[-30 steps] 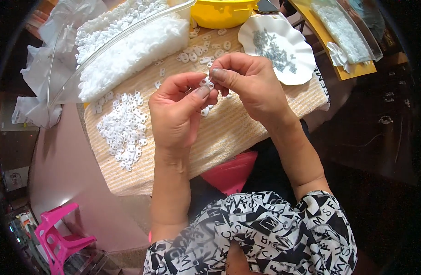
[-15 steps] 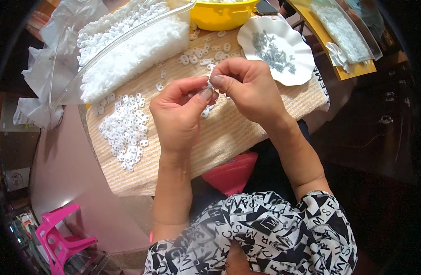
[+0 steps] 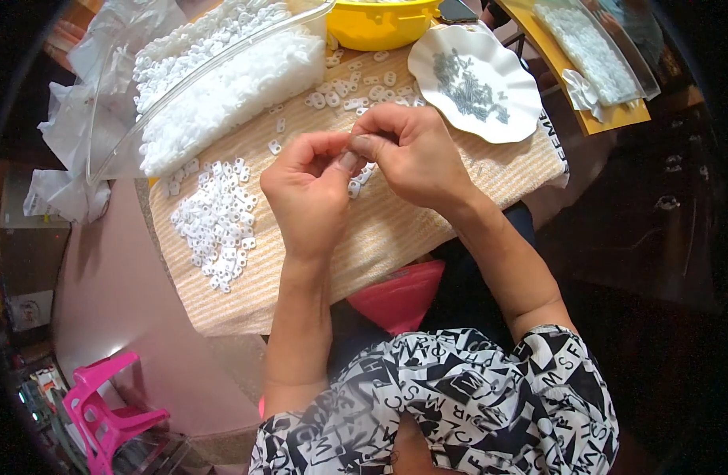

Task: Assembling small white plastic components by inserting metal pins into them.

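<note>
Over the middle of a striped cloth (image 3: 301,301), my left hand (image 3: 307,194) and my right hand (image 3: 422,158) meet fingertip to fingertip. Both are closed in a pinch. A small white plastic piece seems to be between them, mostly covered by the thumbs and fingers. Loose white two-holed pieces (image 3: 354,188) lie just under the fingertips, and others (image 3: 332,98) are scattered beyond. To the left spreads a heap of similar pieces (image 3: 215,215). Small grey pins (image 3: 468,89) sit on a white wavy-edged plate (image 3: 525,99) past my right hand.
A clear plastic tub (image 3: 114,168) full of white pieces stands at the far left beside crumpled plastic bags (image 3: 67,150). A yellow basin (image 3: 380,30) is at the back. Pink stools (image 3: 102,427) stand lower left, and a clear tray (image 3: 590,59) of white pieces is far right.
My right hand has shifted slightly left, and its fingers now press closer against my left fingertips. The white bit seen between them before is now mostly hidden.
</note>
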The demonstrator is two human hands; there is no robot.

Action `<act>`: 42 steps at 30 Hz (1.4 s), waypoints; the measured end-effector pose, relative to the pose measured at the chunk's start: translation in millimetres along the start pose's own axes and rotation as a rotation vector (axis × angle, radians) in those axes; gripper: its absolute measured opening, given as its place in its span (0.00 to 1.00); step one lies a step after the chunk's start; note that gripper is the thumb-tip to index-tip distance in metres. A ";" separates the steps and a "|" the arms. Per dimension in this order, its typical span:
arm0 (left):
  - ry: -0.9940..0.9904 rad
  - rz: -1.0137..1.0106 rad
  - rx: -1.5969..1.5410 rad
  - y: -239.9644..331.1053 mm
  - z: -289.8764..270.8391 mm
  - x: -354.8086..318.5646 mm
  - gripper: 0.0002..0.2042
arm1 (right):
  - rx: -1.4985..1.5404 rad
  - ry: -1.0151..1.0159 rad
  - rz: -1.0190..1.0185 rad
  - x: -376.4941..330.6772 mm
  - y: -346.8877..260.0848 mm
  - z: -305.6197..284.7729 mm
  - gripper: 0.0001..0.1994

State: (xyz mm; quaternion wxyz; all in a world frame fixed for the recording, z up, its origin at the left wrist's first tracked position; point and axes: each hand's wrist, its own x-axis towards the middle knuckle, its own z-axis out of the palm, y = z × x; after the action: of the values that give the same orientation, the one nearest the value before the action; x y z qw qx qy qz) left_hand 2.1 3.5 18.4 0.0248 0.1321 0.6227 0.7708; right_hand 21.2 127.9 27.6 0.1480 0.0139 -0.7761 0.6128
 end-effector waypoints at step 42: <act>-0.095 -0.273 -0.618 6.4 -14.1 8.1 0.07 | -1.191 0.037 -0.393 28.2 30.8 -40.8 0.06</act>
State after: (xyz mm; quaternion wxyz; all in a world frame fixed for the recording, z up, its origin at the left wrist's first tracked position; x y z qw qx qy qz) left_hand -8.2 -9.8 23.3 0.1955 0.0696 0.3697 0.9057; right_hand -3.4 179.1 13.8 0.2536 0.0611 -0.9647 0.0364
